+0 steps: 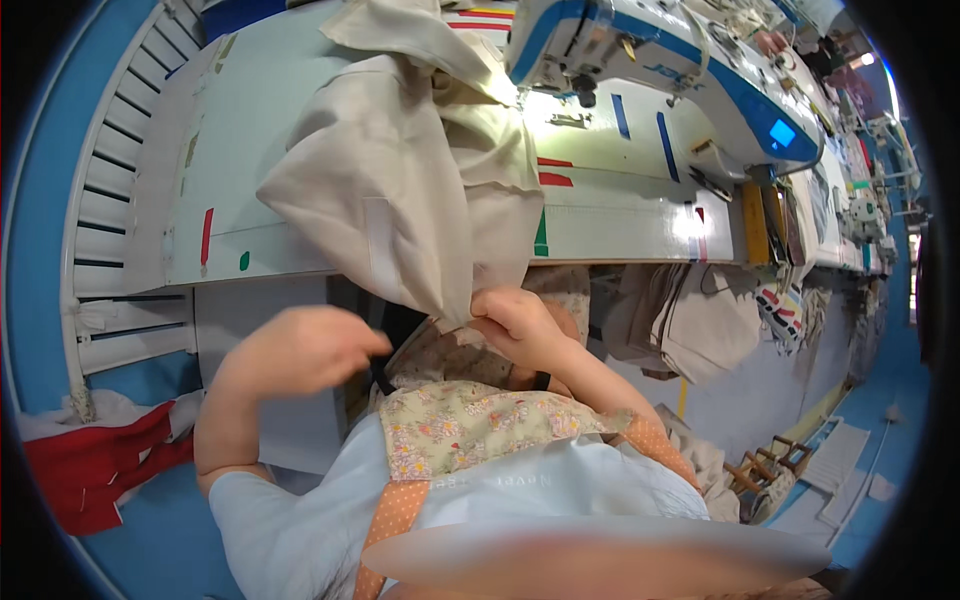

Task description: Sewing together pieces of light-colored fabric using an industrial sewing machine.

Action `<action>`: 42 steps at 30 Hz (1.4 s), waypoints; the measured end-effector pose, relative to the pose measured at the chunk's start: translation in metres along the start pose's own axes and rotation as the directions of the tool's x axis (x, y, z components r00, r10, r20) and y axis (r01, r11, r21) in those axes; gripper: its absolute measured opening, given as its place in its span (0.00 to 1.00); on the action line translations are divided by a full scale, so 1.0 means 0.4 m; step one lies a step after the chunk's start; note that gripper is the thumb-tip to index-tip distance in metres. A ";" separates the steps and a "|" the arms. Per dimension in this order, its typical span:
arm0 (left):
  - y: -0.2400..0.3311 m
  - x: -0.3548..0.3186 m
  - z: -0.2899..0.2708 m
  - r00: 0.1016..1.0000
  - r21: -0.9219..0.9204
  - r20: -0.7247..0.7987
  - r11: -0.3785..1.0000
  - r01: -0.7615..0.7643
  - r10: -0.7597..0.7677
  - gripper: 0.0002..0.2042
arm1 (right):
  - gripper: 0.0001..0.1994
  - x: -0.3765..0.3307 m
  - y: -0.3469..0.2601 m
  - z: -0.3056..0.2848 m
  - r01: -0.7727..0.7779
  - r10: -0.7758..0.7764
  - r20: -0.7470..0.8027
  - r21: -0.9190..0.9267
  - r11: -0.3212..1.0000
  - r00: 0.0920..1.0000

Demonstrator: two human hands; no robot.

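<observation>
A beige fabric piece drapes over the front edge of the white sewing table, with a pale strip on its surface. Its lower corner hangs off the edge, and my right hand is closed on that corner. To the left of the cloth and apart from it, my left hand is raised in front of the table edge. It is slightly blurred, with the fingers curled together; whatever they may hold does not show. The sewing machine stands behind the cloth, its lamp lighting the needle area.
Coloured tape marks the tabletop. Dark snips lie near the machine's right end. Beige cloth pieces hang below the table edge at right. A white slatted rack stands at left, with red cloth below it.
</observation>
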State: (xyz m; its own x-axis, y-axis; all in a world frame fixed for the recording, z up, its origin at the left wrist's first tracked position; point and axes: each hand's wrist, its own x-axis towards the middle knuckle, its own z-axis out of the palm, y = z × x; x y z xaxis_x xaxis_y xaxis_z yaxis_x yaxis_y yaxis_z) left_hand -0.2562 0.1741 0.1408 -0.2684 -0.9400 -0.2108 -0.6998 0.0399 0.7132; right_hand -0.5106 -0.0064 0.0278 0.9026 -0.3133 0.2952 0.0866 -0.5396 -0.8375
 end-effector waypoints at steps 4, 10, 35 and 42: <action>0.067 0.154 -0.041 0.854 0.051 -0.301 0.901 -0.430 0.425 0.07 | 0.08 -0.002 -0.018 0.024 0.058 -0.067 -0.119 -0.082 0.995 0.991; -0.074 0.456 -0.066 0.914 0.481 -0.326 0.790 0.381 -0.242 0.14 | 0.09 0.013 -0.102 -0.091 0.044 -0.054 -0.135 -0.075 0.996 0.989; 0.076 0.421 0.247 0.927 0.691 -0.265 0.723 -0.011 0.267 0.14 | 0.16 0.097 0.051 -0.264 0.144 -0.179 -0.087 -0.311 0.939 0.980; 0.062 0.411 0.242 0.944 0.586 -0.291 0.809 0.046 0.157 0.07 | 0.20 0.232 0.183 -0.325 0.322 -0.205 0.288 -0.453 0.831 0.935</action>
State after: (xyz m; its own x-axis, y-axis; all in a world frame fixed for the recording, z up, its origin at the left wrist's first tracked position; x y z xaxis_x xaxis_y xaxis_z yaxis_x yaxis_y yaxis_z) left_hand -0.3818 0.0535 0.0591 -0.1705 -0.9795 0.1074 -0.9665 0.1874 0.1754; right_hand -0.4751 -0.1765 0.0538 0.9482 0.0428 0.3148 0.1712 -0.9035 -0.3929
